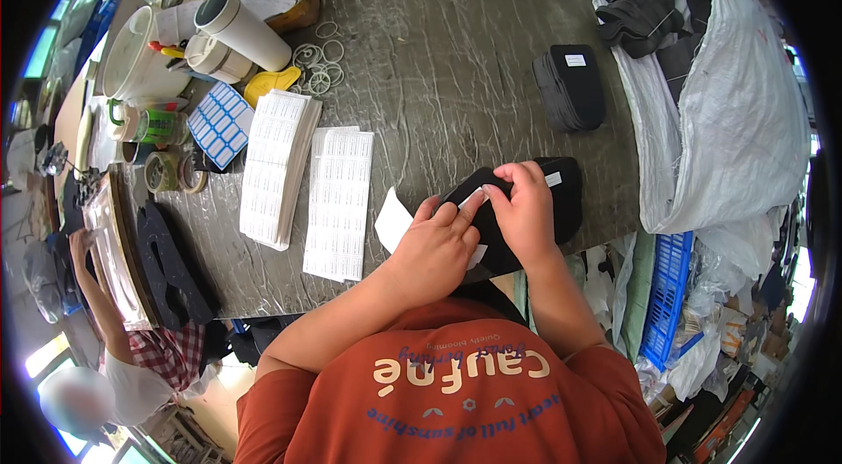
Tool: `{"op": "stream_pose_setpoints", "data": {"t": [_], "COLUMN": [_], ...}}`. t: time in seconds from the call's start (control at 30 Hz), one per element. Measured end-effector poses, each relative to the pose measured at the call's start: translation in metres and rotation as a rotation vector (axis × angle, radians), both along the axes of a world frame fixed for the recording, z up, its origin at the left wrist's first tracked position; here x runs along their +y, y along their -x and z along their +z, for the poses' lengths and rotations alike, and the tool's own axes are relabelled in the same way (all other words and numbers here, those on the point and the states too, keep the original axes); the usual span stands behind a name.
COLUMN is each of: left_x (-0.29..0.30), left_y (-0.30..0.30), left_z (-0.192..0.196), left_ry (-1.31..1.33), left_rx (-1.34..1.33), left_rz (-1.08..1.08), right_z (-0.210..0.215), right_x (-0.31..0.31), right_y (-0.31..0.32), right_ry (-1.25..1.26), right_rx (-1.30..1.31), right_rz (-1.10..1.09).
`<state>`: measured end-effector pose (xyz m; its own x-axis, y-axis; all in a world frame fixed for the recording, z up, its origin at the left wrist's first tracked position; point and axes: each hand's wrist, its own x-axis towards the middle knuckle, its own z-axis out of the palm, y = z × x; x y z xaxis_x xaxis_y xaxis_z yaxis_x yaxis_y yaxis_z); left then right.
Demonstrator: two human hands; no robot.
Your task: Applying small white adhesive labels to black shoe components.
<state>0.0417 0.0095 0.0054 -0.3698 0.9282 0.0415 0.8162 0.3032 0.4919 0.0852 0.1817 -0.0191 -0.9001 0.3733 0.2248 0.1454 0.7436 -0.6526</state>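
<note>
Broadly, a dark table [438, 69] with a wrinkled, glossy covering, from the far edge down to the front of the body. At its right, a big white woven sack [745, 96], open-mouthed, with folded dark bundles [640, 17] inside. Below the sack, beside the table, a blue plastic crate [668, 297]. Left of the middle, a thick stack of printed sheets [272, 170], and just beside it a thinner stack [339, 201]. At the near edge, right of the middle, under and beside both hands, black rounded pieces [568, 210]; farther back, near the sack, a neat pile of similar pieces [568, 96]. Over the black pieces, the left hand [436, 246], half-spread, index fingertip pressed down; impossible to tell grip from mere contact. Opposite, the right hand [526, 211], curled, with thumb and index finger close together at the same black surface; impossible to tell a pinch from a press. Beside the left hand, partly beneath it, a curling white sheet [393, 218]. Near the far left clutter, a loose cluster of rubber bands [320, 74]. Smallest, a narrow white label [473, 198] on the black surface, at the left index fingertip.
</note>
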Motion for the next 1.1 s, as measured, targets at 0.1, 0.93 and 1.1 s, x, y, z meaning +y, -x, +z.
{"op": "stream_pose_setpoints", "data": {"t": [0.1,0.93,1.1], "left_x": [-0.010,-0.029,-0.024], "left_y": [0.000,-0.005,-0.012], "left_z": [0.005,0.005,0.001], "left_ry": [0.008,-0.168,-0.104], "left_rx": [-0.088,-0.236,-0.144], "left_rz": [-0.012,0.247,0.048], "right_z": [-0.004,0.028,0.002], "right_x": [0.005,0.001,-0.001], "right_y": [0.001,-0.017,-0.013], "right_ry": [0.056,0.605,0.454], "right_rx": [-0.016,-0.184,-0.237], "right_rz": [0.035,0.085,0.075]}}
